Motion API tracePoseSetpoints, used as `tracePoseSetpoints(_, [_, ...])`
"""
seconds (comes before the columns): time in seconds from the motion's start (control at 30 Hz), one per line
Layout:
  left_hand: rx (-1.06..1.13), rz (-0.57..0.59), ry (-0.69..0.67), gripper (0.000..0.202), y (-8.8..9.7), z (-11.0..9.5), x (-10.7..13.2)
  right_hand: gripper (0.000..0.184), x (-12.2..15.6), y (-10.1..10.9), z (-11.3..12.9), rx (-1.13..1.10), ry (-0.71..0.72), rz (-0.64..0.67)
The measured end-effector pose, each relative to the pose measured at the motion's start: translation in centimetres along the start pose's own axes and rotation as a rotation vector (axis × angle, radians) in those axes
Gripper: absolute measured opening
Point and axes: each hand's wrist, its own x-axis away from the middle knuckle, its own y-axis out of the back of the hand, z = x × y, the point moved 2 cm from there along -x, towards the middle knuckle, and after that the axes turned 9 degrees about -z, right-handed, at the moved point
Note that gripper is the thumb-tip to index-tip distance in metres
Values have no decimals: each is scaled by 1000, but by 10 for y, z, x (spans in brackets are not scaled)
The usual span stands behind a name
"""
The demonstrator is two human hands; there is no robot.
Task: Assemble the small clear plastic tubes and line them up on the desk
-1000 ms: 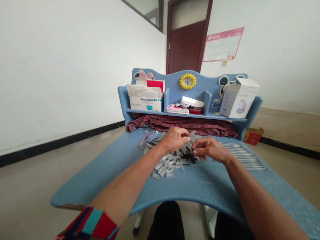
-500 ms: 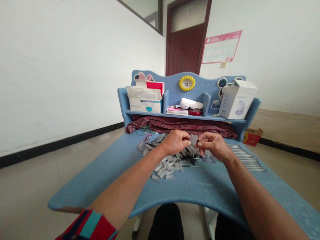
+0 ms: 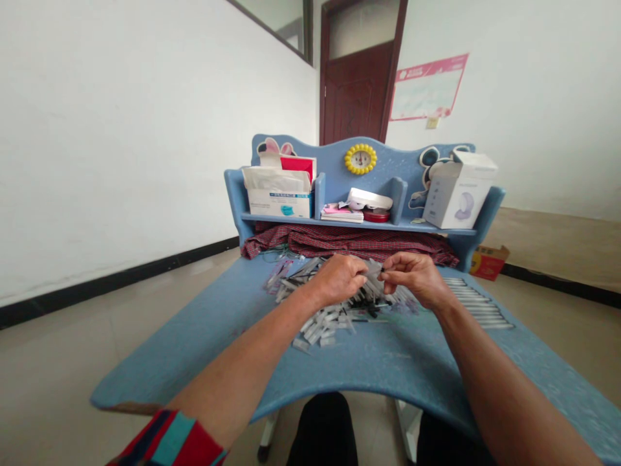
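Over the pile of small clear and whitish plastic pieces [image 3: 323,322], my left hand [image 3: 342,278] is closed, with thumb and fingers pinched. What it grips, if anything, blends into the pile behind. Just to the right, my right hand [image 3: 411,279] pinches a small black piece [image 3: 381,272] between thumb and fingertips. The two hands face each other, a short gap apart. Black bits [image 3: 372,309] lie among the pale pieces below them. A row of slim clear tubes with dark ends [image 3: 478,303] lies side by side to the right of my right hand.
The blue desk [image 3: 204,343] has a curved front edge. Behind the pile lies a folded checked cloth [image 3: 339,241]. On the shelf stand a mask box [image 3: 279,202], a white case [image 3: 369,198], a red tin [image 3: 376,215] and a white carton [image 3: 458,194].
Both hands stay over the pile, still pinched and close together, with only slight finger movement. The whole view has shifted a little.
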Motion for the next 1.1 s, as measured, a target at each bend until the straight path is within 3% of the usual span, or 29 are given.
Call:
tracePoseSetpoints(0.4, [-227,44,-28,18,-1,-2,3,17,-2,2,-5,150,12,-30])
tracePoseSetpoints(0.8, [-296,158,20,19,-2,-5,5,4,-3,3,-15,470,86,79])
tracePoseSetpoints(1.1, [-177,167,47,15,-3,-3,6,8,-1,2,-14,351,-68,113])
